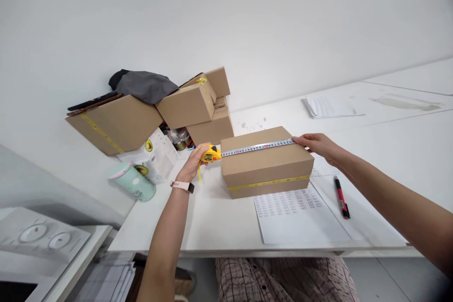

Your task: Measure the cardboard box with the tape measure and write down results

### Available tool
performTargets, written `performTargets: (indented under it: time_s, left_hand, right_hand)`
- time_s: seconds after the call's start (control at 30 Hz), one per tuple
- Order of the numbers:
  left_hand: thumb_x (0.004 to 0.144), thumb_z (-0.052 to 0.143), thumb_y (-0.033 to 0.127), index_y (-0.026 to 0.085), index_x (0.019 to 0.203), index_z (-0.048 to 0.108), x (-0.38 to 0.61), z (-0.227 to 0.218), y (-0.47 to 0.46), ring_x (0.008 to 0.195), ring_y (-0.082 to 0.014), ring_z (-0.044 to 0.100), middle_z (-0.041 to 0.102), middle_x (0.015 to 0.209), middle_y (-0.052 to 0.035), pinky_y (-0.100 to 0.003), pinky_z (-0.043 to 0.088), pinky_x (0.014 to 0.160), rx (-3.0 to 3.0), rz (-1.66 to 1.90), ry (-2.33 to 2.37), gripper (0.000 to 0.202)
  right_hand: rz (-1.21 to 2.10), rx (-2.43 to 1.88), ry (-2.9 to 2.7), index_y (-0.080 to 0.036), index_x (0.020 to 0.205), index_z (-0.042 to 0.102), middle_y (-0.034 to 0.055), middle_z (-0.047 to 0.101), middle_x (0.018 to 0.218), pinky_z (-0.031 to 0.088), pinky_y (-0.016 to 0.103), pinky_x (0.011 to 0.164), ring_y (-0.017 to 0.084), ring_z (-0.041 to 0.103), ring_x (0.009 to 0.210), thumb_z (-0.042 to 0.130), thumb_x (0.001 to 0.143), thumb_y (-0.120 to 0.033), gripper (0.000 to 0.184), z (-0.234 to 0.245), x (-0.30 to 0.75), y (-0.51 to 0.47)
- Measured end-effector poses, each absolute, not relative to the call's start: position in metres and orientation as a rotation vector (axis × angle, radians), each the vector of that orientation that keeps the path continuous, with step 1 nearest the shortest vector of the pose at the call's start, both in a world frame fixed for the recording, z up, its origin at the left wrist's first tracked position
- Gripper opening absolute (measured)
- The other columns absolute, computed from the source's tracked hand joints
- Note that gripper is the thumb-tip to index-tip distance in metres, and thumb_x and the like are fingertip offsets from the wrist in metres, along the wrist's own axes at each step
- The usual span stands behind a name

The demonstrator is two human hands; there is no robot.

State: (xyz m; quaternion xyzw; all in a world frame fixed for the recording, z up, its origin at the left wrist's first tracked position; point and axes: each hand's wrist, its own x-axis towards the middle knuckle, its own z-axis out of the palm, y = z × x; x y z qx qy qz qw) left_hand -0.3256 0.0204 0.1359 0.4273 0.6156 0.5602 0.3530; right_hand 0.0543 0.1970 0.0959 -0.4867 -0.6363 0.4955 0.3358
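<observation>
A closed cardboard box [267,170] with a yellow tape band sits on the white table [219,217] in front of me. My left hand [195,160] grips a yellow tape measure case [211,154] at the box's left top edge. The tape blade [258,146] stretches across the box's top. My right hand [316,143] pinches the blade's end at the box's right top edge. A pink watch is on my left wrist.
A printed sheet [299,214] lies before the box, a red and black pen [341,198] to its right. Stacked cardboard boxes [191,104] with a grey cloth stand at the back left, beside a mint tumbler [132,181]. Papers [329,106] lie far right.
</observation>
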Motion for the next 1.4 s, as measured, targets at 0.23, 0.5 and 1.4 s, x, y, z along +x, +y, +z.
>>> performTargets:
  time_s: [0.23, 0.5, 1.4]
  left_hand:
    - [0.072, 0.084, 0.049, 0.016, 0.130, 0.064, -0.283, 0.169, -0.032, 0.085, -0.0237, 0.070, 0.076, 0.106, -0.0126, -0.027, 0.050, 0.061, 1.212, 1.257, 1.506, 0.070]
    - [0.049, 0.100, 0.031, 0.020, 0.121, 0.062, -0.114, 0.073, -0.105, 0.083, -0.0186, 0.071, 0.073, 0.100, -0.0073, -0.027, 0.053, 0.072, 0.676, 0.947, 0.824, 0.083]
    - [0.071, 0.079, 0.058, 0.022, 0.117, 0.062, -0.091, 0.076, -0.090, 0.086, -0.0301, 0.074, 0.068, 0.114, -0.0129, -0.033, 0.059, 0.056, 0.598, 1.371, 0.682, 0.061]
  right_hand:
    - [1.030, -1.262, -1.749, -0.022, 0.073, 0.067, 0.0061, 0.072, 0.085, 0.046, 0.035, 0.073, 0.023, 0.061, 0.084, 0.069, 0.079, -0.052, 0.030, 0.128, 0.051, 0.205]
    - [0.853, -1.011, -2.385, -0.021, 0.091, 0.068, 0.0128, 0.073, 0.105, 0.051, 0.038, 0.087, 0.028, 0.065, 0.099, 0.054, 0.093, -0.047, 0.030, 0.160, -0.016, 0.204]
    - [1.132, -0.950, -2.230, -0.022, 0.078, 0.070, 0.0060, 0.073, 0.087, 0.052, 0.035, 0.075, 0.022, 0.064, 0.079, 0.064, 0.084, -0.066, 0.045, 0.143, -0.049, 0.243]
